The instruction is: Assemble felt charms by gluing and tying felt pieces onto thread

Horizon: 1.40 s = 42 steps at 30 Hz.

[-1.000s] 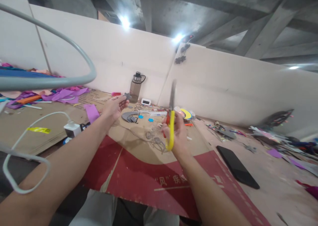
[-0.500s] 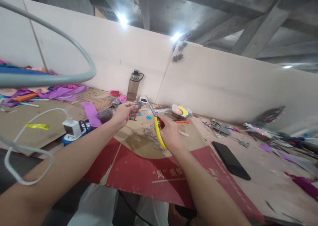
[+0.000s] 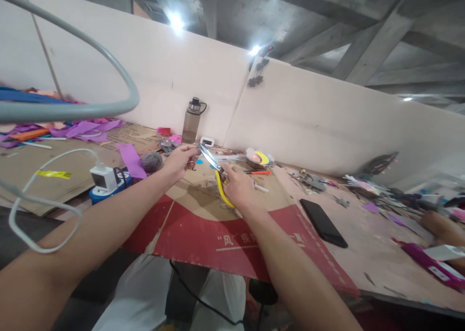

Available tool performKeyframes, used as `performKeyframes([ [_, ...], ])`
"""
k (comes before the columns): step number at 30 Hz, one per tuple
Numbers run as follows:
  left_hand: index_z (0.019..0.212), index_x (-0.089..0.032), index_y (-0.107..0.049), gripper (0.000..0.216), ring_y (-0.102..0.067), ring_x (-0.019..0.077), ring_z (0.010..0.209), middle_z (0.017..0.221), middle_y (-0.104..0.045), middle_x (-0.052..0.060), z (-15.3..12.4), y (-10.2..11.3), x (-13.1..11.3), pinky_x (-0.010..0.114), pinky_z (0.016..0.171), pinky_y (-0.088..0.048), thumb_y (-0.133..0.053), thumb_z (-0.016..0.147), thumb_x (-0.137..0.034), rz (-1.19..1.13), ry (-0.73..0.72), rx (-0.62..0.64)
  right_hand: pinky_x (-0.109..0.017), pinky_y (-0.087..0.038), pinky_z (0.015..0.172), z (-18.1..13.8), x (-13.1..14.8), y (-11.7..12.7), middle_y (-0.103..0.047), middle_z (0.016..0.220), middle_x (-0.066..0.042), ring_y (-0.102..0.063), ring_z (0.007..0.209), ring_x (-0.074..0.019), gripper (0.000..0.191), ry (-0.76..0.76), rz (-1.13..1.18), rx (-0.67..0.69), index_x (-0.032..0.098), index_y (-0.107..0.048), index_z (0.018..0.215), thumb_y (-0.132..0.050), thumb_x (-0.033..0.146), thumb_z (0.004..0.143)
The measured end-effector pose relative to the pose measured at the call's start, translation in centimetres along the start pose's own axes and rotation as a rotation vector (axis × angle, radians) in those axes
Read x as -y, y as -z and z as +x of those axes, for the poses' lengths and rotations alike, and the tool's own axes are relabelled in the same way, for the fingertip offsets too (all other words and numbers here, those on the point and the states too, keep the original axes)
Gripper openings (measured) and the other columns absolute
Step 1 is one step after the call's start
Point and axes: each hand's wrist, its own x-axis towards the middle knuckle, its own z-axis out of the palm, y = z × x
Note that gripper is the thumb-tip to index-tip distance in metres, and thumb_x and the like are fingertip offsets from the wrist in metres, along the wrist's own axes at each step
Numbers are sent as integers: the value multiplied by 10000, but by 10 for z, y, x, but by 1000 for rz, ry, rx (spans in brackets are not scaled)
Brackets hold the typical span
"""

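Note:
My right hand (image 3: 238,186) grips a pair of scissors (image 3: 209,157) with yellow handles, its silver blades pointing up and left. The blade tips reach the fingertips of my left hand (image 3: 179,163). Those fingers are pinched on a small grey flower-shaped piece, now mostly hidden behind fingers and blades. Below the hands lies a cardboard sheet (image 3: 214,244) with a red printed band, with a tangle of thin clear thread on it. A small blue cut-out (image 3: 199,161) rests by my left fingers, and a ball of grey yarn (image 3: 151,162) sits left of that hand.
Behind stand a bottle (image 3: 191,121) and a small white device (image 3: 207,141). A tape roll (image 3: 259,158) lies beyond my right hand, a black phone (image 3: 323,223) to the right. A charger (image 3: 104,177) with white cable is at left. Another person's hand (image 3: 441,227) shows at far right.
The scissors have tilted left, bringing their blades to the grey piece in my left fingers. Another person's hand and a magenta tool with white parts have come into view at the right.

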Motion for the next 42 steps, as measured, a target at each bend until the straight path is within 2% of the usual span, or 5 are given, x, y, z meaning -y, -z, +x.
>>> performKeyframes([
  [14, 706, -112, -638, 100, -447, 29, 443, 621, -580, -2, -1, -1, -1, 137, 369, -305, -717, 646, -129, -24, 22, -9, -294, -396, 657, 3, -6, -5, -661, 1012, -64, -618, 874, -225, 330, 26, -74, -8, 278, -547, 1216, -424, 303, 911],
  [19, 669, -104, -632, 77, -434, 40, 435, 541, -518, -17, 2, 1, 2, 141, 359, -296, -702, 645, -123, -27, 33, -13, -289, -404, 679, 5, -7, -10, -661, 1026, -64, -612, 896, -218, 331, 34, -87, 2, 274, -549, 1211, -418, 283, 907],
  [28, 632, -98, -602, 70, -413, 33, 426, 525, -483, -27, 2, 1, 3, 139, 362, -288, -669, 649, -85, -30, 34, -29, -280, -402, 656, 5, -6, -14, -664, 1016, -55, -627, 876, -206, 328, 43, -89, 9, 283, -550, 1206, -428, 268, 902],
  [42, 606, -97, -577, 95, -396, 35, 412, 504, -481, -32, 1, 0, 1, 150, 377, -287, -665, 642, -88, -15, 56, -58, -280, -434, 717, 4, -1, -9, -642, 1048, -84, -602, 930, -215, 357, 44, -128, 48, 259, -503, 1261, -443, 257, 909],
])
